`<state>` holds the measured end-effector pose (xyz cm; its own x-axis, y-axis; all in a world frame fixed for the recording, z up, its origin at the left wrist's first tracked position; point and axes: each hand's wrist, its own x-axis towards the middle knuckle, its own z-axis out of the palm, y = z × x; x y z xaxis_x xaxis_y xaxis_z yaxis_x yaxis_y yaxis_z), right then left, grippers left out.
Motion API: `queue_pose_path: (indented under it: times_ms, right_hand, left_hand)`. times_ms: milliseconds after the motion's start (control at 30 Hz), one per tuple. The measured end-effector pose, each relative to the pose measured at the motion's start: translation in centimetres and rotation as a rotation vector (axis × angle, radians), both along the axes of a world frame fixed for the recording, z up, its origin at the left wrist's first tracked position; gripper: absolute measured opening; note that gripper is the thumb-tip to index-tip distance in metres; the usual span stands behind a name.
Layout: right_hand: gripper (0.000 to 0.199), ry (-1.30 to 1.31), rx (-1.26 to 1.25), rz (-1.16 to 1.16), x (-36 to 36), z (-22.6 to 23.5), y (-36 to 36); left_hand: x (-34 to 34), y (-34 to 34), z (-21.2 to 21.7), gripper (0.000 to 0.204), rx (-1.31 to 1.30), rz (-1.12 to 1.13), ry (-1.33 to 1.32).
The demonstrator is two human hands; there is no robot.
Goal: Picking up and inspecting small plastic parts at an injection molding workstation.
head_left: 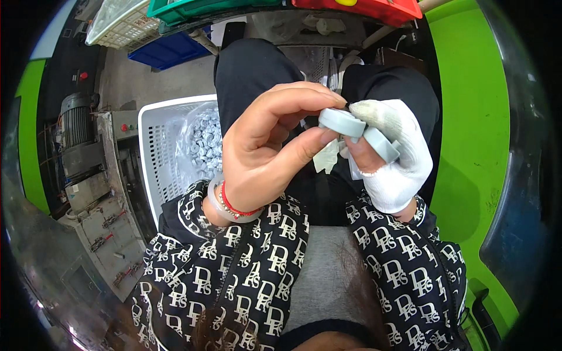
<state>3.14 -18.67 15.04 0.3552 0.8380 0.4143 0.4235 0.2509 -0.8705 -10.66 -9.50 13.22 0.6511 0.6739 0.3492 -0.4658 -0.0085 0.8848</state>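
A light grey round plastic part [342,122] is pinched between the thumb and forefinger of my bare left hand [257,137], in front of my lap. Right beside it, my right hand [404,158] wears a white glove with a bare thumb tip showing. It grips a second grey plastic part [381,145], curved and with a small tab on its outer side. The two parts nearly meet; whether they are joined cannot be made out. The far fingers of the gloved hand are partly hidden.
Left of my legs stands a white plastic basket [159,161] with a clear bag of small grey parts [206,146]. Ahead are green [190,10], red [383,10], blue [170,50] and cream [126,32] crates. A motor [76,120] sits far left; a green panel [468,134] stands right.
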Motion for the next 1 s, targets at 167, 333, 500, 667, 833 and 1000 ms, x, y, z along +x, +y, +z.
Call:
queue_pose_path:
  times_ms: [167, 333, 500, 667, 833, 1000]
  right_hand:
    - [0.025, -0.139, 0.048, 0.030, 0.26, -0.02, -0.21]
    - [0.025, -0.060, 0.023, 0.032, 0.15, -0.13, -0.38]
    - [0.026, -0.049, 0.033, 0.095, 0.34, -0.08, -0.61]
    - [0.026, -0.029, 0.030, 0.112, 0.28, -0.31, -0.65]
    - [0.026, 0.331, -0.042, 0.050, -0.24, -0.85, -0.42]
    - [0.027, 0.590, -0.129, 0.168, -0.29, -0.75, -0.45]
  left_hand:
    - [0.10, -0.14, -0.08, 0.031, -0.040, -0.019, -0.015]
    - [0.00, 0.11, -0.22, 0.031, 0.054, 0.003, 0.045]
    - [-0.10, -0.24, -0.14, 0.031, -0.069, -0.040, 0.038]
    - [0.00, -0.45, -0.11, 0.032, -0.129, -0.050, 0.046]
    - [-0.06, 0.39, -0.34, 0.032, 0.277, 0.137, 0.028]
    - [-0.26, 0.38, -0.38, 0.034, 0.314, 0.161, 0.022]
